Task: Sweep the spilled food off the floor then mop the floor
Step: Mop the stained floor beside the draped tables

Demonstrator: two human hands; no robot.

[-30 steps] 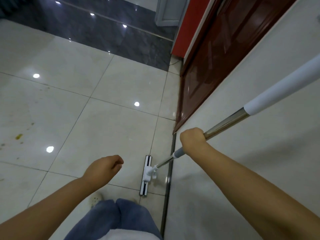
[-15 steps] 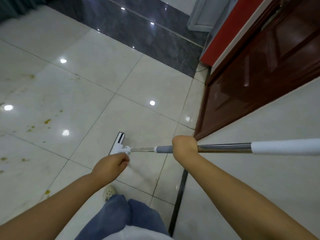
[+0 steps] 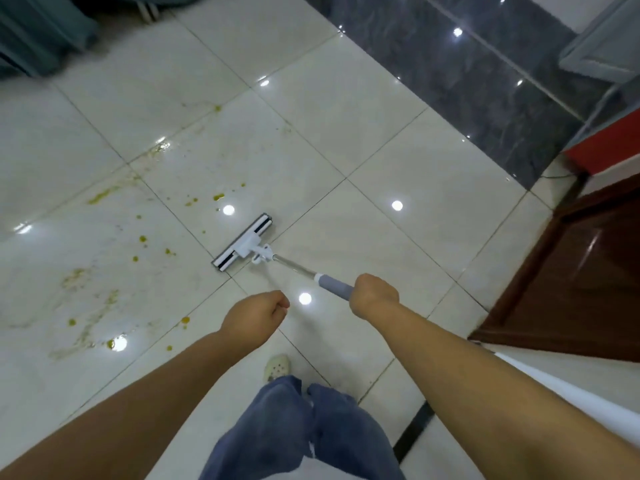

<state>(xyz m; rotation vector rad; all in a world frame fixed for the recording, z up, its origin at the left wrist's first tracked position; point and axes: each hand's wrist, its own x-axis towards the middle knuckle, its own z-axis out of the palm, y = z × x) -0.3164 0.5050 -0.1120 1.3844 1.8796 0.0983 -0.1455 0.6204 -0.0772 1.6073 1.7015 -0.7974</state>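
Pale glossy floor tiles [image 3: 398, 150] lie under me. My right hand [image 3: 374, 295] is fisted around the grey sleeve of the one mop handle [image 3: 331, 283], arm stretched forward. Its single mop head [image 3: 242, 242] lies flat on the tiles, near scattered yellow food spots [image 3: 218, 196]. My left hand [image 3: 254, 318], forearm extended, is curled and holds nothing.
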